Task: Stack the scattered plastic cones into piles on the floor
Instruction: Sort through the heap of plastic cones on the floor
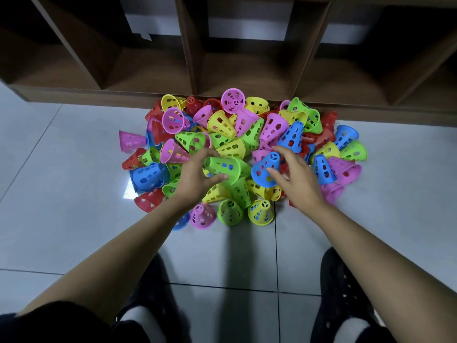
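Note:
A heap of several perforated plastic cones (237, 144) in pink, yellow, green, blue and red lies scattered on the grey tiled floor. My left hand (195, 174) curls its fingers and thumb round a green cone (222, 167) lying on its side in the middle of the heap. My right hand (296, 179) reaches over the heap, its thumb and fingers spread around a blue cone (265, 169) that stands tip up. Whether the right hand grips that cone is not plain.
A dark wooden shelf unit (222, 78) with open compartments stands right behind the heap. Bare tiled floor (61, 194) spreads to the left, right and front. My two black shoes (343, 293) stand on the tiles below the heap.

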